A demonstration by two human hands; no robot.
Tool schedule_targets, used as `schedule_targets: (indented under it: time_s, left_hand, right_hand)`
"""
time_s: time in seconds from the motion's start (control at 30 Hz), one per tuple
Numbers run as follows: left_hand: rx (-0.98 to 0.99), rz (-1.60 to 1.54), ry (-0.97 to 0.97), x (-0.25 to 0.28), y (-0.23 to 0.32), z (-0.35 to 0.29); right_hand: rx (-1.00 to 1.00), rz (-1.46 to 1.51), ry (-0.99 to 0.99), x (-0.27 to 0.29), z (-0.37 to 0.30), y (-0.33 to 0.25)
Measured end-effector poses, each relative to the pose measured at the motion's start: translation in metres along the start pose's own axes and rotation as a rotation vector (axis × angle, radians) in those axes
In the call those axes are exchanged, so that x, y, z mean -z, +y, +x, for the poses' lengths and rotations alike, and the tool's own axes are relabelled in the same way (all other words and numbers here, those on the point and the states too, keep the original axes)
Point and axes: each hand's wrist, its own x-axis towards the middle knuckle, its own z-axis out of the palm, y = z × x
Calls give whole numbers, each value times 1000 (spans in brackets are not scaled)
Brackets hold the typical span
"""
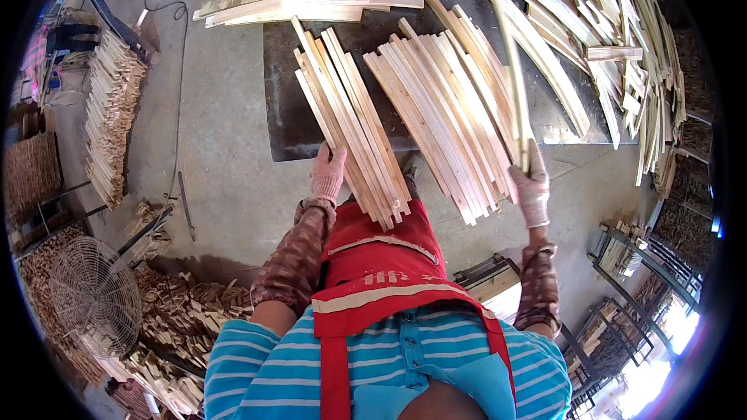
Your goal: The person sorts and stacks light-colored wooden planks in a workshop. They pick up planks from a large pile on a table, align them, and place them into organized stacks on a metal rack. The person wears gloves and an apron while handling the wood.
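My left hand (327, 173), in a pinkish knit glove, is closed at the left edge of a small group of wooden strips (354, 120), its fingertips gripping the outermost strip. My right hand (532, 191), in a pale glove, grips the near end of a long wooden strip (513, 70) that points away from me. Between the hands, a wider row of wooden strips (440, 113) lies side by side with uneven ends. More strips lie just left of the one in my right hand.
Long boards (303, 1) lie crosswise at the far side. A loose heap of strips (591, 23) spreads over the dark sheet (299, 120) at far right. Stacked wood (115, 117), a round fan guard (96, 297) and a cable (180, 85) are at left. A metal rack (642, 257) stands at right.
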Motion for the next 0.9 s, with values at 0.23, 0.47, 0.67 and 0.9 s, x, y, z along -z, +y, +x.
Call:
schedule_targets:
  time_s: [0.23, 0.47, 0.67, 0.9]
  left_hand:
    - [-107, -179, 165, -15, 1, -6]
    - [36, 43, 155, -7, 22, -2]
    - [168, 68, 277, -29, 46, -21]
    - [342, -386, 125, -36, 23, -57]
  right_hand:
    - [217, -711, 92, 123, 68, 69]
    - [72, -1018, 23, 170, 142, 120]
    - [-140, -1069, -11, 157, 166, 141]
    - [-49, -542, 133, 164, 128, 128]
